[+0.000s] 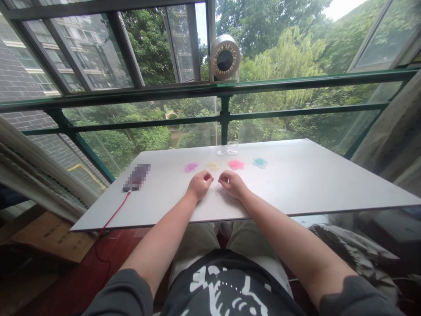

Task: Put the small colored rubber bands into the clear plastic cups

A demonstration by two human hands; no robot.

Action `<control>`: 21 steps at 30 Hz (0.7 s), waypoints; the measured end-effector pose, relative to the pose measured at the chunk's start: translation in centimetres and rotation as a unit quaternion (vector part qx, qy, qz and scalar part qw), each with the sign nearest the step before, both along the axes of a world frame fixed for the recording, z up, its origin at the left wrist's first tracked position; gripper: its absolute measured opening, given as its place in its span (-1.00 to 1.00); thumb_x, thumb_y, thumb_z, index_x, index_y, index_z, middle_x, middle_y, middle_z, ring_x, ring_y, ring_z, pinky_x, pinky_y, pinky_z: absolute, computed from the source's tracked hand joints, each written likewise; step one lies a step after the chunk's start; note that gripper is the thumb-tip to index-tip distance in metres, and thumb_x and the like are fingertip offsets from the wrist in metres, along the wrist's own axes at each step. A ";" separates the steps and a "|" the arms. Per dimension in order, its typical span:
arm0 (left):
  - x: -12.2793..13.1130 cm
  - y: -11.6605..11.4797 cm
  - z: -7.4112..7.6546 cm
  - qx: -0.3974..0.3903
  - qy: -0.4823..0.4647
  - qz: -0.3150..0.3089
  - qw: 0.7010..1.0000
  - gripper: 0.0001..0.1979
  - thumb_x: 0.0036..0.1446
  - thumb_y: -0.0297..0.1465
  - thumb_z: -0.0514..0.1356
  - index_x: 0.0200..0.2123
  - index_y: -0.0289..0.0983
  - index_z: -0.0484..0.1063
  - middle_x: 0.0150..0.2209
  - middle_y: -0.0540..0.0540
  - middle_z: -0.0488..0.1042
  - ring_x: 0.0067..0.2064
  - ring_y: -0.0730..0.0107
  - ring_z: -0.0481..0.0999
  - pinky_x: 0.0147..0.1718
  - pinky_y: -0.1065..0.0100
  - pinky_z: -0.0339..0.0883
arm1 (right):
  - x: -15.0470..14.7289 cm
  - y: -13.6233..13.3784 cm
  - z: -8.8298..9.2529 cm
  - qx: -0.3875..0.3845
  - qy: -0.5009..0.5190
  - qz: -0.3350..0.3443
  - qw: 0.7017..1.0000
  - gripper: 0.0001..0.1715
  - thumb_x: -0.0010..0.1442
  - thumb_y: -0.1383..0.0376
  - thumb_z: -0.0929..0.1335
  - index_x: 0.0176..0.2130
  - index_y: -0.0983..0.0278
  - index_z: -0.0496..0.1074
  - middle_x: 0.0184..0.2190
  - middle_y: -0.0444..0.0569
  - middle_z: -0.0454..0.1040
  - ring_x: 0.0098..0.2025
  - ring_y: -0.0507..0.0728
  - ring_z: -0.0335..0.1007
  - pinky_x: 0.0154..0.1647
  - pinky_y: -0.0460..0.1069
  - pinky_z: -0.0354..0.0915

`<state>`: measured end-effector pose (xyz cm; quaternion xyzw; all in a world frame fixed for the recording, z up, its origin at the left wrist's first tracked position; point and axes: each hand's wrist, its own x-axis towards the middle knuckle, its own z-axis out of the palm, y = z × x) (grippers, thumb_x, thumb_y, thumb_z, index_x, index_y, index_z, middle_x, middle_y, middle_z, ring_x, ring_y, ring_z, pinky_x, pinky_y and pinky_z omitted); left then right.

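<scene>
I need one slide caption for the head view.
Left hand and right hand near four coloured piles on a white table.

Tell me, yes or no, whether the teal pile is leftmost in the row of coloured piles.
No, the teal pile sits at the row's right end, while the purple pile sits leftmost.

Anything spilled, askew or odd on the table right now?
Nothing looks clearly spilled or damaged. The purple pile, yellow pile, pink pile and teal pile sit apart. Mildly odd: the red cable droops over the table's near edge, so it might snag.
</scene>
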<state>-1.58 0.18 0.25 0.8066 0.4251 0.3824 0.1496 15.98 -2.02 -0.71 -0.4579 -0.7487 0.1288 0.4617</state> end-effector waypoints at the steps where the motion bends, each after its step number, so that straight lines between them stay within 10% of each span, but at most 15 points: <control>1: 0.0 0.0 0.0 -0.001 0.001 0.001 1.000 -0.91 0.06 -0.37 0.10 -0.42 -0.25 0.36 -0.41 -0.02 0.45 -0.31 0.38 0.43 -0.24 0.34 0.29 | 0.0 0.0 0.0 0.000 0.001 -0.001 1.000 -0.94 0.00 0.39 0.31 -0.50 0.27 0.35 -0.55 -0.15 0.30 -0.49 0.00 0.19 -0.40 -0.09 0.15; 14: -0.5 0.7 -0.2 -0.029 -0.065 0.095 0.993 -0.91 0.05 -0.35 0.10 -0.42 -0.24 0.35 -0.40 -0.02 0.47 -0.35 0.39 0.43 -0.29 0.35 0.30 | 0.3 0.3 -0.2 -0.012 0.019 -0.022 1.000 -0.94 -0.02 0.38 0.29 -0.51 0.27 0.33 -0.57 -0.15 0.29 -0.49 0.01 0.19 -0.43 -0.09 0.14; 21: -0.1 -0.1 0.0 -0.035 -0.038 0.004 0.999 -0.89 0.02 -0.34 0.13 -0.43 -0.24 0.40 -0.42 -0.01 0.48 -0.33 0.41 0.44 -0.26 0.37 0.31 | 0.2 0.4 -0.6 -0.029 0.032 -0.019 0.999 -0.89 -0.05 0.36 0.31 -0.39 0.27 0.38 -0.56 -0.17 0.32 -0.50 0.00 0.22 -0.41 -0.09 0.19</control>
